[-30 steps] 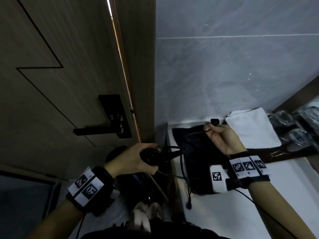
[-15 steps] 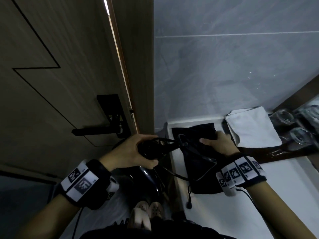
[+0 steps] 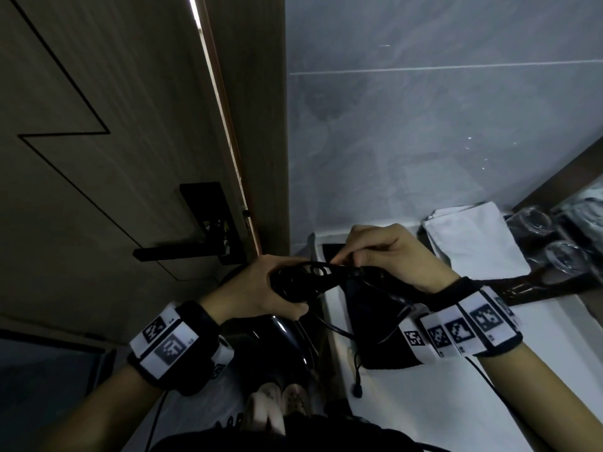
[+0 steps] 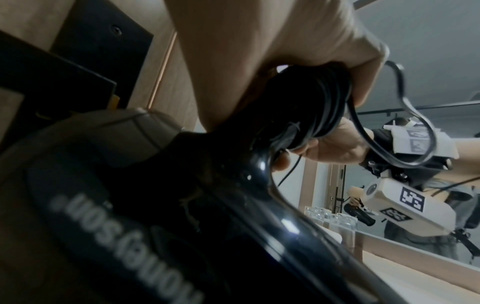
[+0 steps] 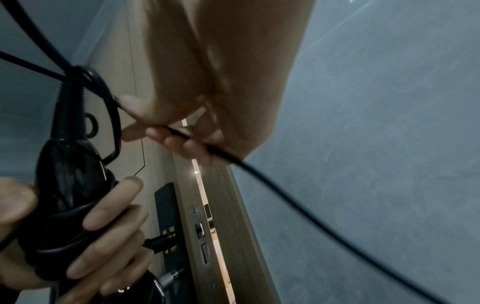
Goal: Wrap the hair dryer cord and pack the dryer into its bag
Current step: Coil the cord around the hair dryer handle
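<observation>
The glossy black plastic hair dryer (image 3: 287,337) is gripped by its handle in the left hand (image 3: 257,291), fingers curled over coils of smooth black rubber cord (image 3: 313,272), its barrel hanging below. A free length of cord is pinched by the right hand (image 3: 391,252) just beside the handle end. The soft black fabric drawstring bag (image 3: 368,321) lies flat on the white matte counter (image 3: 424,402) beneath.

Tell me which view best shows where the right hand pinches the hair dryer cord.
The right wrist view: the right hand's fingers pinch the cord in plain sight, with the cord trailing away. The head view shows the right hand from behind, hiding the pinch. The left wrist view shows only cord loops.
</observation>
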Available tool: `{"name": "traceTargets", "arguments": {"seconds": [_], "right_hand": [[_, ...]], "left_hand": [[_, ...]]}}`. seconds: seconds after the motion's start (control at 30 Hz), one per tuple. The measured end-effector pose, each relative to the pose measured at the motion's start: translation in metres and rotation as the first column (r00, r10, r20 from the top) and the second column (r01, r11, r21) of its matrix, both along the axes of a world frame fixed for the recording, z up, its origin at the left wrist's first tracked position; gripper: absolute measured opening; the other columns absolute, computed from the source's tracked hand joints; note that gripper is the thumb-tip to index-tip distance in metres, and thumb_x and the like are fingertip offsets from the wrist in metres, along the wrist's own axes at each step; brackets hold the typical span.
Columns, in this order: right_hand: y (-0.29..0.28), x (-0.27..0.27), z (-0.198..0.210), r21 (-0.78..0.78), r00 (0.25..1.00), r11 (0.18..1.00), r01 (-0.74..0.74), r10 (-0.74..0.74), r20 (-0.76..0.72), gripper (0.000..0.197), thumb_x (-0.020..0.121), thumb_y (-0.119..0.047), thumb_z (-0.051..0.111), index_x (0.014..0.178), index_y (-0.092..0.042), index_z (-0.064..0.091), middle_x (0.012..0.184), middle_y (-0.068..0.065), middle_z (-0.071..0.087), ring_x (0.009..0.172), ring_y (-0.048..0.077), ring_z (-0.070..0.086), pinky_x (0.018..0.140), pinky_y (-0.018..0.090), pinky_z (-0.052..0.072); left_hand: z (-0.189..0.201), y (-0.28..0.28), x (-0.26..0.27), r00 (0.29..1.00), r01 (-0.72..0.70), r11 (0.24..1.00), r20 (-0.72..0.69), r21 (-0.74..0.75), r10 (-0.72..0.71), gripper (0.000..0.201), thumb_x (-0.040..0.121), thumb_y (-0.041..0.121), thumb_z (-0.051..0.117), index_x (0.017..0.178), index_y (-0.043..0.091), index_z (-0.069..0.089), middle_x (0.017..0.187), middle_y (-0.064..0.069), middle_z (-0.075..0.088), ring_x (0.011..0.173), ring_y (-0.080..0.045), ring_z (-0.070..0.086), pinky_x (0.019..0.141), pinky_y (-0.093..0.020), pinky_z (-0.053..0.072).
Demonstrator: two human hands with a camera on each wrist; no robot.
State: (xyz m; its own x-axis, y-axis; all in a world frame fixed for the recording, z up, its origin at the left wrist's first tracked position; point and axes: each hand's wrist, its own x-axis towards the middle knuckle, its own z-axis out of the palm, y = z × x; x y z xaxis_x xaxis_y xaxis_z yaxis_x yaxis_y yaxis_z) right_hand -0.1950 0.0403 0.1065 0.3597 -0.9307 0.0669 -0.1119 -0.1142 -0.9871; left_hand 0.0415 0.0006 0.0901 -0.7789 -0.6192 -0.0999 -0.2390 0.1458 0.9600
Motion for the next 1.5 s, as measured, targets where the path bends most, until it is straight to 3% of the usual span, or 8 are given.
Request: {"name": "traceTargets", "arguments": {"seconds": [0.3, 0.53, 0.7, 0.87, 0.97, 1.17, 1.33, 1.5], "right_hand": [[-0.02, 0.008, -0.03, -0.231, 0.715, 0.783, 0.577, -0.621, -0.321, 0.02, 0.087, -0.019, 0.066, 0.071, -0.007, 0.065, 0.048, -0.007, 0.043, 0.044, 0.003, 0.038, 0.044, 0.012, 0.028], [-0.028, -0.018, -0.059, -0.208, 0.437, 0.688, 0.696, -0.635, -0.638, 0.021, 0.09, -0.023, 0.058, 0.081, -0.006, 0.066, 0.069, 0.003, 0.061, 0.072, 0.02, 0.056, 0.063, 0.027, 0.036], [-0.014, -0.023, -0.055, 0.108, 0.719, 0.835, 0.54, -0.39, -0.575, 0.027, 0.096, -0.013, 0.051, 0.072, -0.015, 0.063, 0.058, -0.001, 0.063, 0.051, 0.014, 0.058, 0.05, 0.012, 0.044], [-0.007, -0.02, -0.021, -0.067, 0.824, 0.929, 0.365, -0.356, -0.44, 0.074, 0.078, 0.021, 0.042, 0.139, -0.021, 0.04, 0.139, 0.001, 0.044, 0.126, 0.012, 0.043, 0.107, 0.016, 0.031], [-0.003, -0.016, 0.007, -0.208, 0.921, 0.964, 0.165, -0.226, -0.316, 0.093, 0.066, 0.027, 0.044, 0.144, -0.022, 0.03, 0.148, -0.002, 0.033, 0.138, 0.008, 0.032, 0.114, 0.021, 0.025], [0.006, -0.014, 0.031, 0.093, 0.829, 0.96, -0.264, 0.275, -0.488, 0.058, 0.08, 0.001, 0.067, 0.13, -0.026, 0.054, 0.132, -0.016, 0.052, 0.126, 0.001, 0.046, 0.104, 0.014, 0.034], [0.004, -0.014, 0.025, 0.165, 0.954, 0.976, -0.141, 0.178, -0.239, 0.026, 0.087, -0.015, 0.057, 0.109, -0.004, 0.066, 0.079, -0.013, 0.068, 0.076, 0.001, 0.06, 0.073, 0.01, 0.043], [-0.009, -0.002, 0.011, -0.008, 0.919, 0.998, 0.066, -0.064, -0.389, 0.026, 0.091, -0.023, 0.057, 0.073, -0.007, 0.069, 0.053, -0.007, 0.051, 0.052, 0.001, 0.047, 0.055, 0.012, 0.035]], "left_hand": [[0.011, 0.011, -0.003, 0.995, 0.094, 0.996, -0.039, 0.0, -0.094, 0.034, 0.067, 0.009, 0.074, 0.088, 0.034, 0.065, 0.079, 0.012, 0.067, 0.076, -0.006, 0.064, 0.074, -0.021, 0.049], [0.011, 0.008, 0.0, 0.996, 0.057, 0.998, -0.075, 0.004, -0.056, 0.041, 0.07, 0.008, 0.077, 0.083, 0.044, 0.065, 0.077, 0.021, 0.067, 0.075, 0.006, 0.061, 0.071, -0.01, 0.044], [0.005, 0.007, 0.002, 0.998, 0.06, 0.998, -0.026, -0.024, -0.06, 0.037, 0.071, 0.013, 0.08, 0.082, 0.044, 0.064, 0.077, 0.024, 0.066, 0.075, 0.008, 0.06, 0.069, -0.007, 0.042], [-0.007, 0.002, -0.001, 0.996, 0.05, 0.998, 0.07, 0.033, -0.052, 0.029, 0.07, 0.015, 0.081, 0.096, 0.019, 0.068, 0.083, 0.014, 0.068, 0.081, -0.002, 0.064, 0.076, -0.019, 0.048], [-0.012, 0.002, -0.002, 0.992, 0.092, 0.992, 0.077, 0.082, -0.098, 0.029, 0.07, 0.014, 0.081, 0.096, 0.021, 0.068, 0.082, 0.015, 0.069, 0.081, -0.003, 0.064, 0.075, -0.02, 0.048], [-0.018, -0.006, -0.001, 0.999, -0.017, 0.989, 0.047, 0.148, 0.011, 0.021, 0.069, 0.011, 0.081, 0.081, 0.025, 0.07, 0.073, 0.013, 0.068, 0.071, -0.002, 0.063, 0.067, -0.018, 0.047], [-0.02, -0.006, 0.002, 0.998, 0.006, 0.988, 0.062, 0.157, -0.016, 0.035, 0.061, 0.03, 0.08, 0.093, 0.018, 0.07, 0.08, 0.011, 0.07, 0.078, -0.005, 0.066, 0.07, -0.016, 0.049], [-0.015, -0.002, 0.001, 0.996, 0.079, 0.983, 0.036, 0.166, -0.086, 0.036, 0.063, 0.032, 0.081, 0.097, 0.029, 0.069, 0.086, 0.015, 0.071, 0.084, -0.001, 0.066, 0.072, -0.013, 0.047]]}}
